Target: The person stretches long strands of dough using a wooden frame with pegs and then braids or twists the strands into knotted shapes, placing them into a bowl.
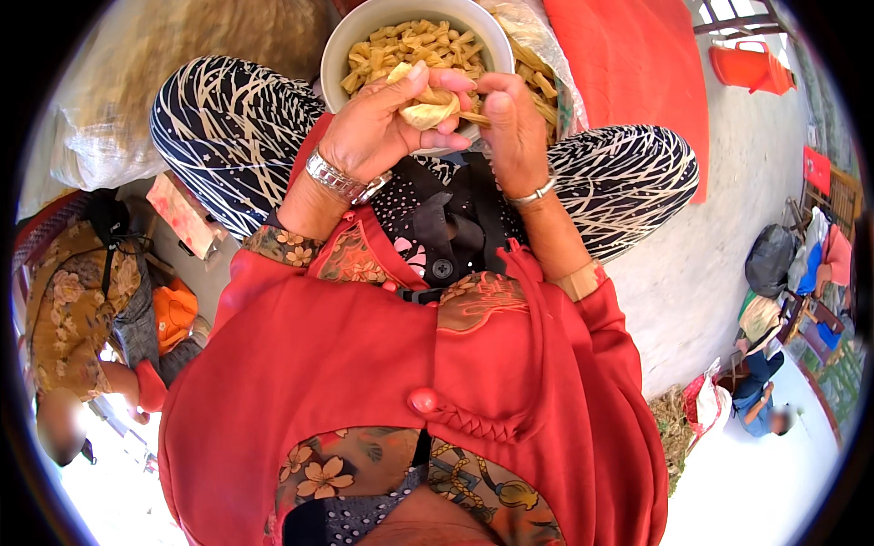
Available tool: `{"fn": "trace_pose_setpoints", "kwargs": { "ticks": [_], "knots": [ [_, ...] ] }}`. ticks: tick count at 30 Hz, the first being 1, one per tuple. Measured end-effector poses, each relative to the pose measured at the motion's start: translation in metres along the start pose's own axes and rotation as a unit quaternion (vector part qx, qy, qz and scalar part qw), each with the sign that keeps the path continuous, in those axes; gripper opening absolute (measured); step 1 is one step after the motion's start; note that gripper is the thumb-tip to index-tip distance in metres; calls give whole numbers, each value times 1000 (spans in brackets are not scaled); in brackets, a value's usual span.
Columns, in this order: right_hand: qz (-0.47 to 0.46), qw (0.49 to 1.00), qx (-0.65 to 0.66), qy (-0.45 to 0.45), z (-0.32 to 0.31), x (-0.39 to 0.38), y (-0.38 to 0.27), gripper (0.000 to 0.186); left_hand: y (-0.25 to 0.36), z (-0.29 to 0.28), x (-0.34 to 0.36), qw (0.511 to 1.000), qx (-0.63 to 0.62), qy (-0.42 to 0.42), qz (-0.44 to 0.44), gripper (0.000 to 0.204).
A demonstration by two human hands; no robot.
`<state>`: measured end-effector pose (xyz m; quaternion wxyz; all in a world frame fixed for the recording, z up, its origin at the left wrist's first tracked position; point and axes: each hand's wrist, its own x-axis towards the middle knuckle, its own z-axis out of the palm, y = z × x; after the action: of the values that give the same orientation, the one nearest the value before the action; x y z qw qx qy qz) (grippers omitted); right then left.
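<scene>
pale yellow husk-like piece, curled, pinched just above white bowl; possibly a peeled pod

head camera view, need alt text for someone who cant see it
Seen from above, a seated person's left hand and right hand hold a pale yellow folded piece over a white bowl of short yellow strips on their lap. They wear a red garment and patterned trousers; other people sit at both edges.

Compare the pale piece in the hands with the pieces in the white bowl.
The pale piece is larger, rounded and cream-coloured; the pieces in the bowl are small, stick-like and yellower. It is pinched between the left hand and right hand; they lie loose.
</scene>
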<state>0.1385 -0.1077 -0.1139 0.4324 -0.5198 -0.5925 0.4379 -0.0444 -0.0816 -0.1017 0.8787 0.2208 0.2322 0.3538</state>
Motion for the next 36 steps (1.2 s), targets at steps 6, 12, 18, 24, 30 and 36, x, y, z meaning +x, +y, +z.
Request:
{"fn": "trace_pose_setpoints", "kwargs": {
  "ticks": [6,12,18,24,30,36],
  "knots": [
    [20,999,-24,17,-16,-13,7,31,3,-9,-3,997,-75,-21,22,41],
    [177,977,35,-113,-5,-3,-8,30,8,-6,-4,996,4,77,46,40],
    [55,985,2,-163,7,7,-25,32,8,-15,-8,997,-45,11,66,40],
    [16,988,-20,-153,-1,-2,-28,31,12,-12,-13,993,-96,12,62,39],
    [7,986,-56,-154,-7,-7,-41,30,22,-23,-17,993,-90,-2,76,38],
    [1,988,-87,-127,-9,-7,-38,29,36,-14,-17,994,-8,44,101,43]
  ]
}}
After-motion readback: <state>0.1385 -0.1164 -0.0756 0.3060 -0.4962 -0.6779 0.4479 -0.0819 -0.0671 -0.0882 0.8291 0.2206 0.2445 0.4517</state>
